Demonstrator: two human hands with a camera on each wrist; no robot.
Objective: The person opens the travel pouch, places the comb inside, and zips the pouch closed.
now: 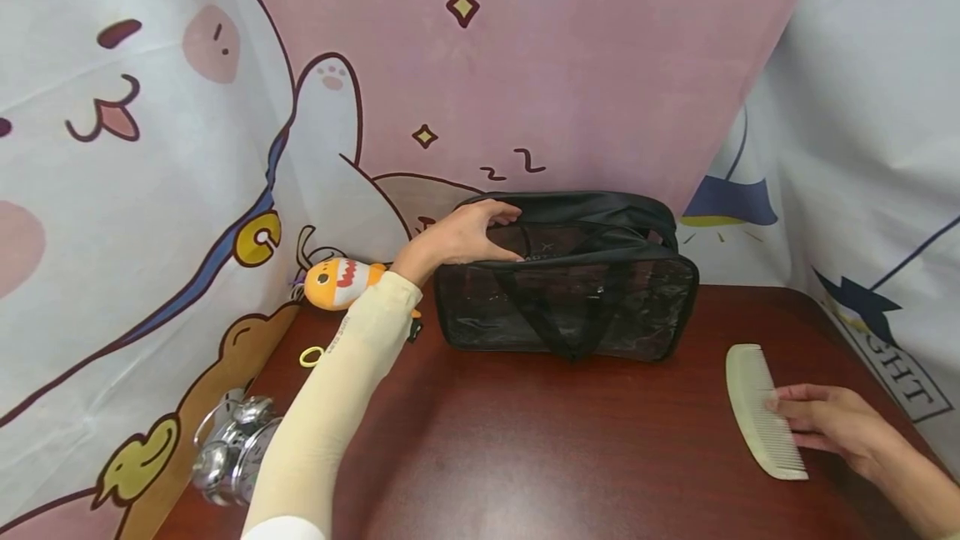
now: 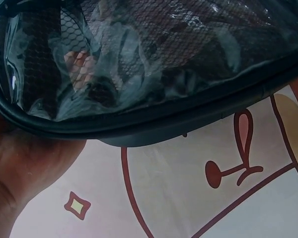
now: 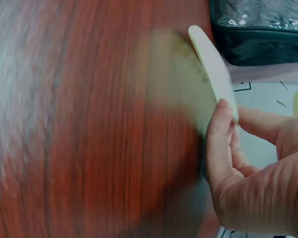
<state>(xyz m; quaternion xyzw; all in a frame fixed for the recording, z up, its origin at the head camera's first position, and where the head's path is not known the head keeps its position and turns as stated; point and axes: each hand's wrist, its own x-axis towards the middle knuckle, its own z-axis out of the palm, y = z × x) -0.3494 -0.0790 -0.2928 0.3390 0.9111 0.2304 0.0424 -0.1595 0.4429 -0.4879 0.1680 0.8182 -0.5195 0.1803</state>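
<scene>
- Nearest, right: right grip (image 1: 840,423) pinching a pale-green comb (image 1: 756,415) by its toothed side, over the worktop (image 1: 570,448), well apart from the toiletry bag (image 1: 645,307).
- Nearest, left: twin-bell alarm clock (image 1: 243,452), partly behind the cream sleeve (image 1: 337,407).
- Farther back: bag clear-sided, black-trimmed, upright, top open; left grip (image 1: 465,233) spread across its mouth, thumb and fingers apart, not clasped.
- Left of it: orange shark plush (image 1: 341,282).
- Step in hand, seemingly: comb held ready, bag mouth steadied open.
- Called for next, probably: comb over that opening, mouth held wide.
</scene>
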